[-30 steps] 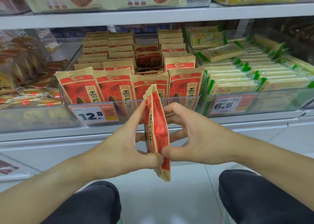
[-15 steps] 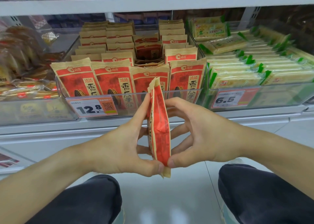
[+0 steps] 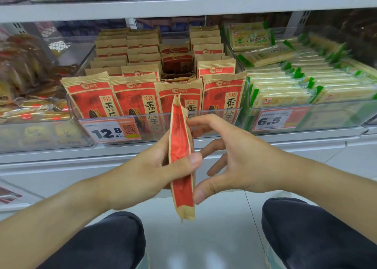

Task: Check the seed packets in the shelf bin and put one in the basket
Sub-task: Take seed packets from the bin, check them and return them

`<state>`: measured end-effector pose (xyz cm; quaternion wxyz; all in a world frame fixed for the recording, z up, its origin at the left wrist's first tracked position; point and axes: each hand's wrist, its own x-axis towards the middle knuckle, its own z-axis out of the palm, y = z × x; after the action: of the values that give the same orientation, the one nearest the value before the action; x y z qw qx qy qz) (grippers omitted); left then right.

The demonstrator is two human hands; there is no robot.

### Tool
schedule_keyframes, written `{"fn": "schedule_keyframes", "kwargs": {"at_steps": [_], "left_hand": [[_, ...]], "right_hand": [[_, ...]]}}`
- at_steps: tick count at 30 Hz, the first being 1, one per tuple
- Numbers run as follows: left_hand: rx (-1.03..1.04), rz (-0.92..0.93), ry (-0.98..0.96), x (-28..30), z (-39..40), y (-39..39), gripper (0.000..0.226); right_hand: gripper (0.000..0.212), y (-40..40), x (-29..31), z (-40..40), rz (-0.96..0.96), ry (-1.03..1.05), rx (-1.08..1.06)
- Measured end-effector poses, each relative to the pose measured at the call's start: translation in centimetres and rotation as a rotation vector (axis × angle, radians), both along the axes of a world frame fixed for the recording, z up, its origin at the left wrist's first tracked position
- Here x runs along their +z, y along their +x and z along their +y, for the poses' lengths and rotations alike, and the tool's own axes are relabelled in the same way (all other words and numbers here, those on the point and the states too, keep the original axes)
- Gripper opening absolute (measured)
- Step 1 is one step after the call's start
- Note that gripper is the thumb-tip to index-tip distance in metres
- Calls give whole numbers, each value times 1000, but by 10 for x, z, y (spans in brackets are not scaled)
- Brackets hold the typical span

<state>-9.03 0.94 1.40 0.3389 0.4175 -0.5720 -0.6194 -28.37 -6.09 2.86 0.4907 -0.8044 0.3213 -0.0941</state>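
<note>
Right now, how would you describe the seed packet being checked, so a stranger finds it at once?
Start at the clear shelf bin with the 12.8 price tag. Just in front of it, the left hand pinches one red and tan seed packet. Unlike the packets in the bin, it is outside and seen edge-on.

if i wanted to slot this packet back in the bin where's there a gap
The one gap in the clear bin is the sunken third column, between the tall rows on either side, behind the front packet. Everywhere else is packed. The left hand holds the packet; the right hand is open beside it.
</note>
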Motion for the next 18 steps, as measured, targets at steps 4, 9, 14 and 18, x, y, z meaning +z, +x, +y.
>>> {"fn": "schedule_keyframes", "kwargs": {"at_steps": [4, 9, 14, 18], "left_hand": [[139, 4, -7, -7, -6, 4, 50], [295, 22, -21, -1, -9, 0, 26], [342, -62, -64, 4, -7, -2, 45], [385, -80, -19, -6, -13, 5, 43]], "right_hand": [[110, 2, -2, -3, -58, 8, -128], [92, 0, -2, -13, -171, 146, -315], [42, -4, 0, -22, -230, 191, -337], [24, -7, 4, -25, -217, 166, -319]]}}
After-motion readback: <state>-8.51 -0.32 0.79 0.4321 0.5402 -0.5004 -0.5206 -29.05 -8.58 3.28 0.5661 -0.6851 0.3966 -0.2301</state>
